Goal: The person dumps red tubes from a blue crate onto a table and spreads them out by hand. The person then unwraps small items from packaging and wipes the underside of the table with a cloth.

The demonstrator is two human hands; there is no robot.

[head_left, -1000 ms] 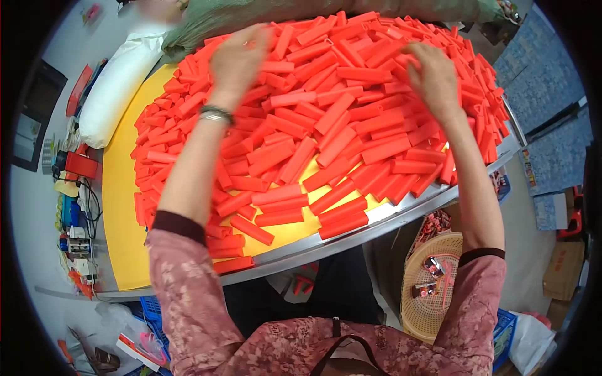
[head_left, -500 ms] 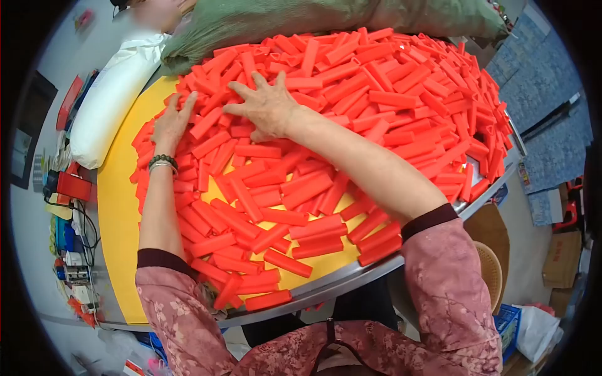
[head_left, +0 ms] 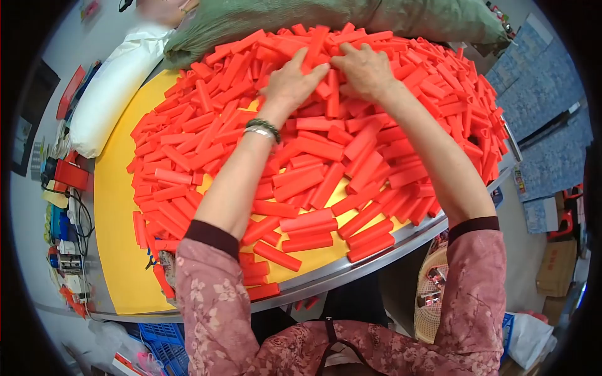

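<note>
A large heap of short red plastic tubes [head_left: 307,182] spreads over a yellow-topped table [head_left: 116,250]. My left hand [head_left: 291,86] is in the upper middle of the heap, thumb and forefinger apart, with tubes against it. Just to its right, my right hand [head_left: 367,72] rests on the tubes with its fingers spread and bent, the tips partly among them. Between the two hands several tubes stand tilted or lie crosswise. Neither hand is visibly closed around a tube. A dark bead bracelet [head_left: 263,127] and a light bangle circle my left wrist.
A green woven sack [head_left: 414,19] lies behind the heap. To the left is a long white sack [head_left: 116,94], with part of a person behind it. A metal edge [head_left: 313,276] borders the table near me. A woven basket [head_left: 426,307] sits below at the right.
Both hands have moved right across the heap, the left one farther, and now sit close together. Tubes between them have been pushed up, and those at the left have shifted.
</note>
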